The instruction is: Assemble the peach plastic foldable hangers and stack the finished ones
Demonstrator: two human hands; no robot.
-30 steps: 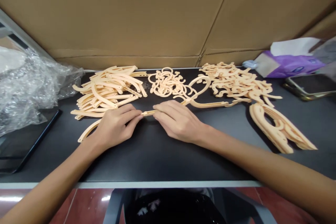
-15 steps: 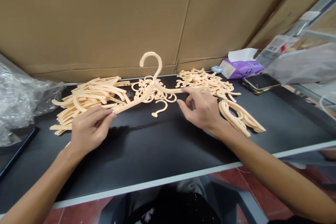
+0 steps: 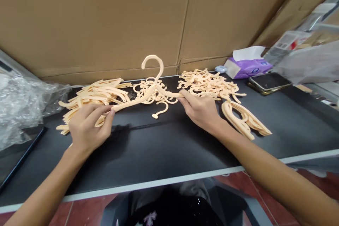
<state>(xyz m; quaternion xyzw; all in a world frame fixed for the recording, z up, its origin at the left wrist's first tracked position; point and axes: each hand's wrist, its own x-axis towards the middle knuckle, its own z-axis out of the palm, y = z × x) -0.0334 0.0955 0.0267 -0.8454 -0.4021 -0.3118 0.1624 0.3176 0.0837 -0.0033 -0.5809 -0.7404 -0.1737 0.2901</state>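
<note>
Both my hands hold one peach plastic hanger (image 3: pixel 148 93) a little above the black table (image 3: pixel 169 155), its hook pointing up. My left hand (image 3: pixel 88 127) pinches the end of its left arm. My right hand (image 3: pixel 200 109) is closed round its right arm. Below the hanger a loose hook piece (image 3: pixel 161 108) lies on the table. Behind my left hand is a pile of curved arm pieces (image 3: pixel 92 99). A heap of hook pieces (image 3: pixel 150 90) sits at the back middle, partly hidden by the hanger.
More peach parts (image 3: pixel 209 83) lie behind my right hand, with a stack of hangers (image 3: pixel 245 118) to its right. A purple tissue pack (image 3: pixel 247 65) and a phone (image 3: pixel 268 82) sit at the back right. Crumpled clear plastic (image 3: pixel 18 106) lies at the left. Cardboard (image 3: pixel 132 17) walls the back.
The hanger went from lying flat, pressed between my hands, to being lifted with its hook up. My right hand closed on its right arm. The view swung to the right.
</note>
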